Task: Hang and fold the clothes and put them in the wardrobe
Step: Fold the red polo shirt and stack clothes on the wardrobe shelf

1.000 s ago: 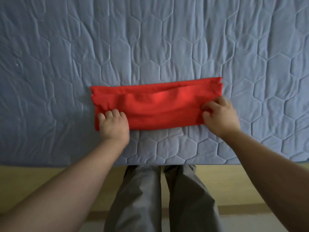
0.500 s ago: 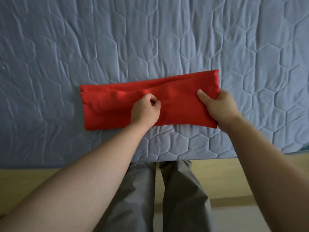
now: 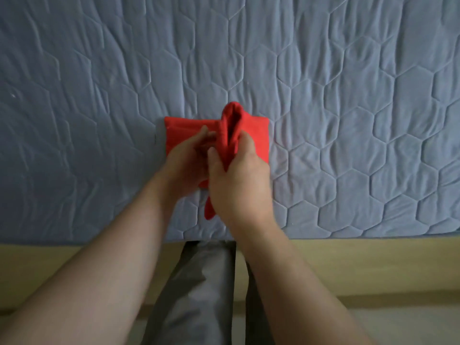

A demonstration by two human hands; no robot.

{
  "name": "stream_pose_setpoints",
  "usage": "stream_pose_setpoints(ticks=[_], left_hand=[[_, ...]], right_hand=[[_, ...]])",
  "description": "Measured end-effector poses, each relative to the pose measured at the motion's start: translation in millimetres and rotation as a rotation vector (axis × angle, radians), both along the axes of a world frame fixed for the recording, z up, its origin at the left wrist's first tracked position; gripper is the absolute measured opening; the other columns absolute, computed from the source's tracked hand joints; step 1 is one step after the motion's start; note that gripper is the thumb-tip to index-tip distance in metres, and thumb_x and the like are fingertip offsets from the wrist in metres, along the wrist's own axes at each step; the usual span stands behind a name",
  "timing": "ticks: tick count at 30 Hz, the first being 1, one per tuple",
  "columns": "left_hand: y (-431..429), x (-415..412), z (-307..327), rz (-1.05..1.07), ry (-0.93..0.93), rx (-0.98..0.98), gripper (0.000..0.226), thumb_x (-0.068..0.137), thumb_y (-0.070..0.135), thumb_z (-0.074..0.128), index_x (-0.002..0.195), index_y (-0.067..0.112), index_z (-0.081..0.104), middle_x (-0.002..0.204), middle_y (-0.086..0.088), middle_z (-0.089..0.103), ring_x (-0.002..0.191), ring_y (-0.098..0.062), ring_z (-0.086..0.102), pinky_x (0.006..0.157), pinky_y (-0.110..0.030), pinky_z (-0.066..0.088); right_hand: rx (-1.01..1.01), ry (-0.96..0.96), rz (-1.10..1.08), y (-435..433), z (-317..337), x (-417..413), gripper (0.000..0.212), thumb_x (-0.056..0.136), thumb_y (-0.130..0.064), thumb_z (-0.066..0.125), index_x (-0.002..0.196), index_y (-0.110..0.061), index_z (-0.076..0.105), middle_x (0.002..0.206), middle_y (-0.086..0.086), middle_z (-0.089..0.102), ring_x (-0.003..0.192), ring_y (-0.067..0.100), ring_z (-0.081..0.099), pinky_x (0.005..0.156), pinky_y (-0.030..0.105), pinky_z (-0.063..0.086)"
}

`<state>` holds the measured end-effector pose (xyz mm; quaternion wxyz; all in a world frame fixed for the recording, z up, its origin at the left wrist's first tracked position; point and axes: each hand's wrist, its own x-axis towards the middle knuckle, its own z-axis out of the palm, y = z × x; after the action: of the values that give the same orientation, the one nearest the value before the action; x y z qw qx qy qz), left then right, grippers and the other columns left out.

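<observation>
A red cloth (image 3: pixel 258 138) lies folded on the blue bed (image 3: pixel 348 108), near the bed's 6 o'clock edge. The right hand (image 3: pixel 239 185) holds one end of the cloth tight, with its fingers curled round it. That end stands up off the bed and points to 12 o'clock. The left hand (image 3: pixel 184 163) is just beside it at 9 o'clock, with its fingers on the flat part of the cloth. It is partly hidden, so I cannot tell if it grips or only presses. At 6 o'clock are grey trousers (image 3: pixel 199 295) and the wooden bed side (image 3: pixel 373 265).
</observation>
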<state>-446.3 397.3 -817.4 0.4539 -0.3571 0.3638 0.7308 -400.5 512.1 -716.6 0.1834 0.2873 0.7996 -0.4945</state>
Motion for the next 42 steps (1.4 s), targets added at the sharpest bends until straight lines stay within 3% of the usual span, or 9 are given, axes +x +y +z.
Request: stream_pose_setpoints(ticks=[4,7,10,14,17,20,25,34,42], left_hand=[[-77,-13,-3,0.066,0.091,-0.511,0.030,0.106,0.030,0.037,0.092,0.017,0.060,0.087,-0.001,0.055,0.072,-0.012,0.051,0.061,-0.021,0.044],[-102,-14,-6,-0.023,0.087,-0.708,0.046,0.106,0.051,0.030,0.103,0.021,0.064,0.088,0.004,0.066,0.067,-0.008,0.060,0.055,-0.022,0.044],[-98,-15,-9,-0.182,0.082,-0.676,0.064,0.098,0.071,0.025,0.113,0.024,0.066,0.093,0.008,0.073,0.076,-0.007,0.069,0.060,-0.022,0.049],[-75,0,-28,-0.428,0.282,-0.782,0.081,0.075,0.071,0.066,0.133,0.016,0.055,0.123,-0.003,0.069,0.108,-0.017,0.068,0.097,-0.036,0.053],[-59,13,-40,-0.479,0.318,-0.979,0.093,0.068,0.059,0.085,0.135,0.010,0.042,0.132,-0.002,0.058,0.113,-0.013,0.058,0.092,-0.021,0.041],[-57,13,-46,-0.478,0.159,-0.952,0.094,0.069,0.075,0.073,0.133,0.009,0.052,0.131,0.001,0.061,0.114,-0.012,0.059,0.091,-0.022,0.041],[-64,6,-24,-0.407,0.198,-0.784,0.045,0.074,0.058,0.082,0.096,0.020,0.075,0.100,0.002,0.077,0.089,-0.012,0.073,0.084,-0.026,0.057],[-102,62,247,-0.064,0.253,-0.862,0.027,0.073,0.037,0.088,0.090,0.020,0.077,0.085,0.006,0.078,0.080,-0.012,0.075,0.076,-0.027,0.057],[-187,163,495,0.539,0.258,-0.912,0.018,0.079,0.025,0.084,0.093,0.018,0.076,0.092,-0.001,0.079,0.080,-0.014,0.076,0.070,-0.027,0.058]], right_hand=[[-0.057,-0.067,0.156,-68,-40,-23,0.053,0.102,-0.022,0.047,0.151,-0.008,0.032,0.122,0.020,0.062,0.108,0.040,0.060,0.083,0.042,0.044],[-0.132,-0.204,0.340,-89,-68,-35,0.063,0.102,-0.019,0.047,0.157,-0.002,0.019,0.135,0.024,0.053,0.120,0.040,0.053,0.095,0.039,0.041],[-0.117,-0.147,0.496,-82,-77,-36,0.043,0.097,-0.010,0.049,0.140,-0.003,0.048,0.128,0.022,0.062,0.119,0.039,0.056,0.096,0.037,0.041],[0.141,0.146,0.011,-45,-80,-18,0.034,0.091,-0.010,0.056,0.124,-0.012,0.061,0.117,0.009,0.062,0.105,0.025,0.058,0.093,0.041,0.045],[0.313,-0.113,-0.209,-9,-97,-2,0.047,0.088,-0.033,0.067,0.130,-0.018,0.052,0.129,0.009,0.052,0.116,0.028,0.055,0.100,0.045,0.044],[-0.019,-0.496,-0.358,14,-118,11,0.067,0.084,-0.062,0.067,0.132,-0.017,0.054,0.129,0.005,0.060,0.113,0.024,0.061,0.103,0.044,0.048],[-0.226,-0.501,-0.329,28,-111,23,0.077,0.077,-0.075,0.067,0.124,-0.014,0.063,0.105,-0.006,0.069,0.094,0.012,0.066,0.090,0.033,0.055],[-0.446,-0.526,-0.168,10,109,38,0.068,0.058,-0.075,0.080,0.096,-0.020,0.064,0.099,0.002,0.077,0.085,0.021,0.076,0.077,0.043,0.063],[-0.281,-0.094,0.419,-97,347,18,0.055,0.075,-0.065,0.076,0.099,-0.016,0.070,0.094,0.001,0.075,0.088,0.018,0.071,0.087,0.040,0.059]])
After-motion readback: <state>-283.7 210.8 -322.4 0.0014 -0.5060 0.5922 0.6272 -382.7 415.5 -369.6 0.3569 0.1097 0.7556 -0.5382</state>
